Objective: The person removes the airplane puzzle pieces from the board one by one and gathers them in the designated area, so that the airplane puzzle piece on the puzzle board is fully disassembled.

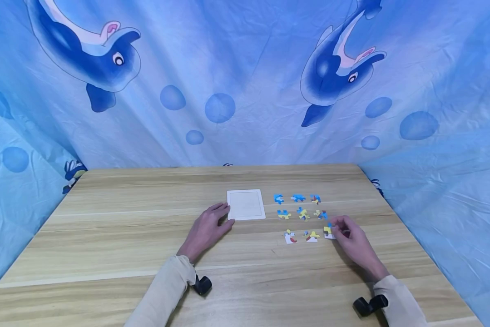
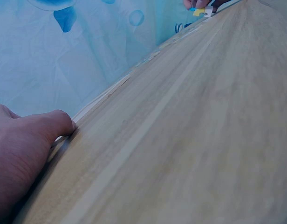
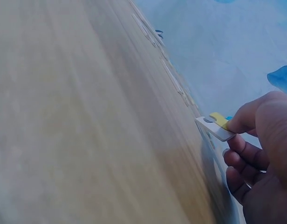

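Observation:
My right hand (image 1: 354,240) pinches a jigsaw puzzle piece (image 1: 328,232) between thumb and fingers; in the right wrist view the same puzzle piece (image 3: 213,128) is white and yellow with a bit of blue, tilted above the table. On the left, my left hand (image 1: 207,228) rests on the table with fingers relaxed, its fingertips at the left edge of a square white puzzle tray (image 1: 245,218). The tray's recess holds no pieces. Between the tray and the right hand several loose pieces lie in three rows, among them a blue-and-yellow piece (image 1: 284,214) and a white one (image 1: 289,237).
Everything lies on a wood-grain table (image 1: 245,290). A blue curtain (image 1: 253,54) printed with dolphins and bubbles hangs behind the table and along both sides. A small black camera is strapped at each wrist over beige sleeves (image 1: 163,290).

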Tool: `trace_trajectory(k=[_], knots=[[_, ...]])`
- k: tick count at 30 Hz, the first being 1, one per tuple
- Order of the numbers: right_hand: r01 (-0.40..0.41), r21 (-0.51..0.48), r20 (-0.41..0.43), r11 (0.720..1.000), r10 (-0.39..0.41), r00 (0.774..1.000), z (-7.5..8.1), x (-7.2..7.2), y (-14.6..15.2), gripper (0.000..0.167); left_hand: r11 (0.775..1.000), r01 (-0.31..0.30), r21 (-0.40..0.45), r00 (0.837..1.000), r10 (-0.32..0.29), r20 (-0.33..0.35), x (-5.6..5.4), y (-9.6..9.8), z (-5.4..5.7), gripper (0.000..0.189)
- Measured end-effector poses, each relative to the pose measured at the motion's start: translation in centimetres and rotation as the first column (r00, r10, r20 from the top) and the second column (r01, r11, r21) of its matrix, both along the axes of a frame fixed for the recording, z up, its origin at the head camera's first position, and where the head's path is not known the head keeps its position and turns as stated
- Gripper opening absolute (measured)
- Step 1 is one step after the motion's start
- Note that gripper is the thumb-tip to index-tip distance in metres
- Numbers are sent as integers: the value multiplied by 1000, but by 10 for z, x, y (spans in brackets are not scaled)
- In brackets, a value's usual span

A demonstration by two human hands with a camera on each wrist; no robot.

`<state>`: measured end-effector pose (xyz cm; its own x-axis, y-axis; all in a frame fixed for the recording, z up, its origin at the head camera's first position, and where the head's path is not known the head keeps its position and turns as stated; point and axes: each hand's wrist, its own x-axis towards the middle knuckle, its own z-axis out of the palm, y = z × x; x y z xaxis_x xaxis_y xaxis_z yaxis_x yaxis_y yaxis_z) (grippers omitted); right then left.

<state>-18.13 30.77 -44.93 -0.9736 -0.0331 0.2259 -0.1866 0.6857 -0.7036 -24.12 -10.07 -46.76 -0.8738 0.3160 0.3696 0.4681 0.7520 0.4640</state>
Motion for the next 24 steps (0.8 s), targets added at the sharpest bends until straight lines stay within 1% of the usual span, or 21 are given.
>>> trace_trajectory(k=[5,10,15,20,24], knots=[[-21,-13,1,1000,21,1000,1,2,1,17,1000,2,-3,1000,-2,-1,0,1,1,43],[-23,11,4,1000,23,1000,-1,3,2,18,1000,6,-1,1000,-6,-4,0,0,1,39],[-20,36,-12,999,20,1000,-5,1,3,19,1000,1,-1,1000,-1,1,1,0,1,40],[-36,98,-62,995,42,997,-6,-1,2,18,1000,-8,-2,1000,8,5,1,0,1,42],[-24,160,-89,987,39,995,-7,-1,0,17,1000,-5,-2,1000,5,4,1,1,0,42]])
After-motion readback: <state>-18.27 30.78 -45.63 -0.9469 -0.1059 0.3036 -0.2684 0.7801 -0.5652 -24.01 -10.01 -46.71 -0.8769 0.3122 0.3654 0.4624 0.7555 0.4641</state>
